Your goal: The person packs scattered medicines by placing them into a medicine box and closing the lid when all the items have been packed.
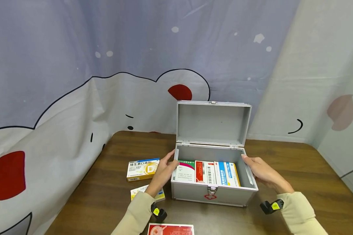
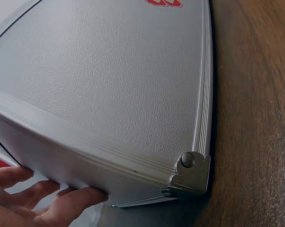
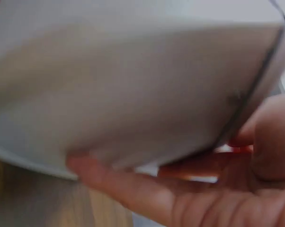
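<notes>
A silver first-aid case (image 1: 191,193) stands on the table with its lid (image 1: 211,124) raised; a red cross marks its front. Inside, several medicine boxes stand side by side: a green and white box (image 1: 185,173), a red and white box (image 1: 205,172), and a blue, white and yellow box (image 1: 227,174). My left hand (image 1: 164,169) grips the case's left side, thumb at the rim. With its thumb over the rim and fingers against the outer wall, my right hand (image 1: 264,172) holds the right side. The right wrist view is blurred.
Left of the case lies a vitamin D box (image 1: 142,169). A white and yellow box (image 1: 139,192) is nearer, partly hidden by my left arm. A red box (image 1: 172,229) lies at the bottom edge of the head view. Behind the table hangs a patterned curtain (image 1: 129,42).
</notes>
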Available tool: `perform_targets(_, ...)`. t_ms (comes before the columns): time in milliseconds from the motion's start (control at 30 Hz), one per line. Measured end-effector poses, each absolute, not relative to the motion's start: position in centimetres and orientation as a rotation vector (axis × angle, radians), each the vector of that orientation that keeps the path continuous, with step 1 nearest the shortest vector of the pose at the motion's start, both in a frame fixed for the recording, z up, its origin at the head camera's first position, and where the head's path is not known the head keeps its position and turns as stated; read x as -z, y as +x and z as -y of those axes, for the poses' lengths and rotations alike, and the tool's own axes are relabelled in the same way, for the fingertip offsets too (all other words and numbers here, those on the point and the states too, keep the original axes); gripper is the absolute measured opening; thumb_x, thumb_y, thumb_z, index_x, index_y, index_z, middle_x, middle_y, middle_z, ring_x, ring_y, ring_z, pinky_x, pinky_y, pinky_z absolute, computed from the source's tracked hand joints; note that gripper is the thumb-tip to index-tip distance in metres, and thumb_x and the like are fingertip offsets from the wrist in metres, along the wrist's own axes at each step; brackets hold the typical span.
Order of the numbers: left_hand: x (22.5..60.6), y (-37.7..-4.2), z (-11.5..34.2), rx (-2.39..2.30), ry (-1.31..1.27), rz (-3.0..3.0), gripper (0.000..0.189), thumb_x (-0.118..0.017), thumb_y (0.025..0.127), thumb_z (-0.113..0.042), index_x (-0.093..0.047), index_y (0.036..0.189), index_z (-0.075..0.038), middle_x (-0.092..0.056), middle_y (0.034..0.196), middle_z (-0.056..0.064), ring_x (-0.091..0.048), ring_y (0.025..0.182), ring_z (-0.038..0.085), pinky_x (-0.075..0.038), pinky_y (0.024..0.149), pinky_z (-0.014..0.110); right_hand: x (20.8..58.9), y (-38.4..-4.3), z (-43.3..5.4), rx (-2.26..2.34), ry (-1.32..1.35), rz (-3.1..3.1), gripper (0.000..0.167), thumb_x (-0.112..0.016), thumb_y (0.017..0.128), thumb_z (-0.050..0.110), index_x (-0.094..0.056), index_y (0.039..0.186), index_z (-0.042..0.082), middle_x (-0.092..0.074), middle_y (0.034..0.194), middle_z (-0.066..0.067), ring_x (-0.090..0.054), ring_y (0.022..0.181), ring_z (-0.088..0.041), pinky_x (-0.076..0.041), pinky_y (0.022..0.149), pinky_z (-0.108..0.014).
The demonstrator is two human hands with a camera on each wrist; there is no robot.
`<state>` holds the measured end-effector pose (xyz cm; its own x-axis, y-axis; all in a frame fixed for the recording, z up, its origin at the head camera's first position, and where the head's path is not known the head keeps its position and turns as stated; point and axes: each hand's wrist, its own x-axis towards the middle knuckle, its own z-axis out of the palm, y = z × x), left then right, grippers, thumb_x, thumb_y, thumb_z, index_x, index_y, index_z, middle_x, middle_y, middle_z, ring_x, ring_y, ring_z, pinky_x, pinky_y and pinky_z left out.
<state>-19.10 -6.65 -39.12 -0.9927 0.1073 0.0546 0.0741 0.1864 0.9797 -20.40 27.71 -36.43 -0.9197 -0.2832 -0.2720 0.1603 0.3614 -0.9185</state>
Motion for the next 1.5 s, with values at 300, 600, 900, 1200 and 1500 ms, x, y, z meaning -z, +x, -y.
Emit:
perform_targets(300,39.4,-18.9,6.7,-1.982,0.185,-2.386,0.054,-0.049,0.090,-0.015,-0.035,0.141,-0.008,-0.043,0.136,0.015,-0.053,0.102,0.022,-0.044,0.092,0.039,37.1,-19.5,-26.6,1.662,0.029,-2.340,0.065,-0.027,0.099,0.041,-0.031,0.131,-0.016,-0.063,0.086,-0.021,-0.065,0.075,-0.029,-0.054,0.064,-0.042)
perform_targets(600,41.7,-21.5,6.3,-2.037,0.215,-2.356,0.055,-0.052,0.088,-0.019,-0.036,0.141,-0.018,-0.045,0.132,0.008,-0.055,0.104,0.020,-0.043,0.093,0.038,36.6,-19.8,-27.0,1.654,-0.010,-2.406,0.059,-0.028,0.100,0.037,-0.034,0.132,-0.012,-0.061,0.086,-0.024,-0.065,0.073,-0.030,-0.054,0.062,-0.044)
perform_targets(900,41.5,-21.4,6.1,-1.999,0.201,-2.432,0.055,-0.051,0.088,-0.019,-0.037,0.140,-0.018,-0.046,0.133,0.008,-0.056,0.104,0.021,-0.043,0.093,0.041,35.9,-19.9,-27.0,1.775,-0.001,-2.102,0.064,-0.022,0.100,0.039,-0.021,0.132,-0.016,-0.062,0.090,-0.016,-0.064,0.081,-0.028,-0.052,0.072,-0.047)
perform_targets(1200,41.2,-21.1,6.2,-1.990,0.156,-2.413,0.057,-0.051,0.086,-0.025,-0.037,0.141,-0.019,-0.044,0.136,0.007,-0.055,0.107,0.021,-0.042,0.095,0.040,36.7,-18.9,-25.4,1.604,0.068,-2.430,0.074,-0.018,0.097,0.049,-0.003,0.143,-0.008,-0.031,0.136,-0.034,-0.040,0.120,-0.044,-0.034,0.098,-0.054)
perform_targets(1500,40.6,-20.7,8.3,-1.681,0.242,-2.538,0.056,-0.050,0.091,-0.043,-0.036,0.141,-0.021,-0.043,0.138,0.013,-0.054,0.111,0.029,-0.047,0.088,0.045,37.2,-18.4,-25.2,1.435,0.082,-2.700,0.082,-0.016,0.094,0.058,-0.022,0.140,-0.010,-0.021,0.144,-0.028,-0.015,0.134,-0.043,-0.014,0.107,-0.054)
